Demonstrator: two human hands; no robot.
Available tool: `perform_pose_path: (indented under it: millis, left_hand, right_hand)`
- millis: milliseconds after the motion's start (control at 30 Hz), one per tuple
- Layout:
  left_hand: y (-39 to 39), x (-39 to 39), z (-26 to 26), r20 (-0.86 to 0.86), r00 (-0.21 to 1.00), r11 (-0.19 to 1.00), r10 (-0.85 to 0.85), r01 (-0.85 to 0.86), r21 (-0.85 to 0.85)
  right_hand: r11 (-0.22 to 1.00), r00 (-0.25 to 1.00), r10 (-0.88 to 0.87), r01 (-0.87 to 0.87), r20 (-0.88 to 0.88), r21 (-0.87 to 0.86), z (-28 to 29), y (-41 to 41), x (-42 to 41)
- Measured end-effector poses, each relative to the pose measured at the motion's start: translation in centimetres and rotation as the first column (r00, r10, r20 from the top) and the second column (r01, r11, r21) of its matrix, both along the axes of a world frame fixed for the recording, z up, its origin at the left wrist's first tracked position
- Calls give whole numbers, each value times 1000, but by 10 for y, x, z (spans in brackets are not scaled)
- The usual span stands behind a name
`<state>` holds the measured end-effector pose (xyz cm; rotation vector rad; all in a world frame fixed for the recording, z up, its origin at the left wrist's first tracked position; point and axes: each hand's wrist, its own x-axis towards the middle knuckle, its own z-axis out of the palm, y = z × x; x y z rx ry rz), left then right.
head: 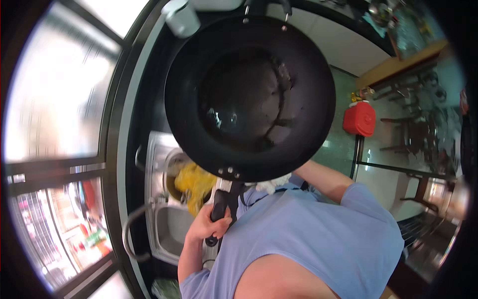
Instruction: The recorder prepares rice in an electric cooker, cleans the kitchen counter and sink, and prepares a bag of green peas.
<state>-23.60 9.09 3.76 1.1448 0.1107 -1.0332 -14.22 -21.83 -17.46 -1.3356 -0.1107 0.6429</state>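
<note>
A large black wok (239, 101) is raised in front of me and fills the middle of the view, its inside facing up at me. Wet, glossy patches and a dark streak mark the inner surface. My left hand (211, 223) is closed around its black long handle (221, 205). My right forearm reaches behind the wok's rim, so that hand is hidden. A bunched white cloth (272, 184) shows below the lower rim, near the right forearm; whether the right hand holds it cannot be seen. At the far rim is a second, loop-shaped handle (286, 7).
Left of the wok is a steel double-bowl sink (175, 228) with a curved faucet (127, 231). A yellow plastic bag (196, 183) lies over one bowl. A white container (182, 18) stands by the window (59, 93). A red jug (359, 119) sits on the floor at right.
</note>
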Motion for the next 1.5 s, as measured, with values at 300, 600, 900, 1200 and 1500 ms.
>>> perform_pose_path:
  millis: [300, 600, 900, 1200, 1500]
  left_hand:
    - [-158, 197, 2, -260, 949, 984, -180, 169, -63]
    - [-334, 390, -1, -244, 926, 957, -289, 269, -112]
    - [-494, 576, -42, -214, 915, 937, -342, 317, -146]
    - [-657, 780, -65, -142, 910, 920, -390, 378, -104]
    - [-825, 879, -106, -155, 951, 958, -268, 247, -145]
  right_hand:
    - [958, 948, -268, 281, -171, 56, 45, -185, 111]
    - [877, 839, -360, 453, -408, 158, 71, -368, 272]
    - [772, 724, -348, 582, -596, 256, 53, -492, 416]
    - [691, 660, -179, 613, -730, 384, 71, -610, 575]
    - [695, 652, -250, 635, -716, 337, 53, -732, 703]
